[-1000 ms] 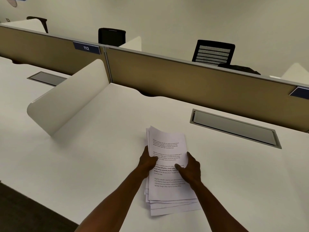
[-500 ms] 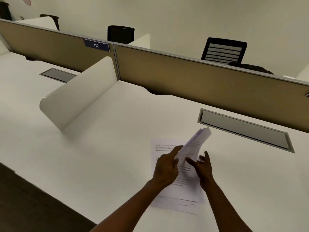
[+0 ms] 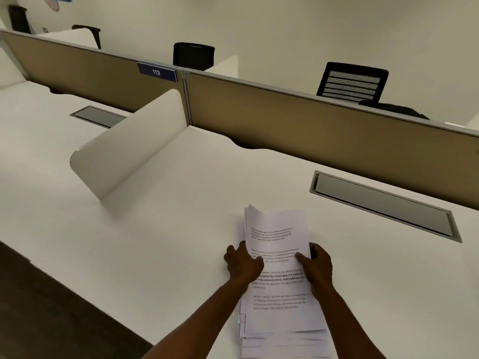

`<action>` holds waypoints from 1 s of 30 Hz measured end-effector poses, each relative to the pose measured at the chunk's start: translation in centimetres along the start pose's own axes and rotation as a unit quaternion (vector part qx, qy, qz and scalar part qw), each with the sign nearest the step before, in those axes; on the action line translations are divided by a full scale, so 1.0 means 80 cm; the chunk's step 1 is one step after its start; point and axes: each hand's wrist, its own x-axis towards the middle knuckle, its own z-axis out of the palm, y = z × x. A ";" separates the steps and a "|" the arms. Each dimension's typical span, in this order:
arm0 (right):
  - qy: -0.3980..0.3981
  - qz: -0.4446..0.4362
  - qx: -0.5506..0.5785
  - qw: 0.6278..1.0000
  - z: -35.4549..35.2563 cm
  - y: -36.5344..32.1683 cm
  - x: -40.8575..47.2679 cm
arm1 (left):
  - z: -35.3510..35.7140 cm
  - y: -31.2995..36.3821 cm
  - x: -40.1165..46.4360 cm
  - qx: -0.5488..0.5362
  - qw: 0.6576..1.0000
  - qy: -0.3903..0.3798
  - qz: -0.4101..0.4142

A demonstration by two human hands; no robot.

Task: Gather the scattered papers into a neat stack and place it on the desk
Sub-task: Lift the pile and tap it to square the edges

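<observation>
A loose stack of white printed papers (image 3: 277,234) lies on the white desk (image 3: 181,229), its sheets fanned unevenly at the near end. My left hand (image 3: 242,261) grips the stack's left edge, thumb on the top sheet. On the right edge my right hand (image 3: 315,264) holds the same stack, thumb pressed on the print. The far end of the stack curls slightly upward. Both forearms reach in from the bottom of the view.
A curved white divider (image 3: 129,143) stands to the left of the papers. A grey cable-tray lid (image 3: 383,206) is set in the desk at the right. A tan partition (image 3: 311,125) with a "112" label (image 3: 156,72) runs along the back, black chairs (image 3: 352,82) behind it.
Half a second ago most sheets were lifted up on edge between my hands above one flat sheet. Now they lie flat again, with both hands gripping the sides.
</observation>
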 end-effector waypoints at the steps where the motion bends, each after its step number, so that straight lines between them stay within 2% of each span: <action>1: 0.016 -0.004 -0.037 0.999 0.004 0.001 -0.004 | 0.000 0.003 0.000 -0.007 1.000 -0.001 -0.008; 4: 0.047 -0.034 -0.135 0.989 0.015 -0.002 -0.015 | -0.003 0.009 0.002 -0.058 0.998 0.011 -0.027; 8: 0.029 -0.060 -0.236 0.969 0.025 -0.010 -0.021 | -0.001 0.005 0.003 -0.138 0.989 -0.025 -0.037; 12: 0.002 -0.061 -0.301 0.952 0.026 -0.021 -0.024 | 0.011 0.003 0.002 -0.047 0.998 0.014 -0.036; 15: -0.003 -0.062 -0.312 0.948 0.023 -0.030 -0.022 | 0.014 0.000 0.007 -0.066 0.998 -0.001 -0.023; 22: -0.012 0.018 -0.148 0.989 0.015 -0.042 -0.012 | -0.007 0.006 -0.001 -0.173 0.985 -0.028 -0.001; 30: -0.063 0.034 0.004 0.997 0.004 -0.035 -0.010 | -0.021 -0.010 0.017 -0.304 0.950 -0.051 -0.037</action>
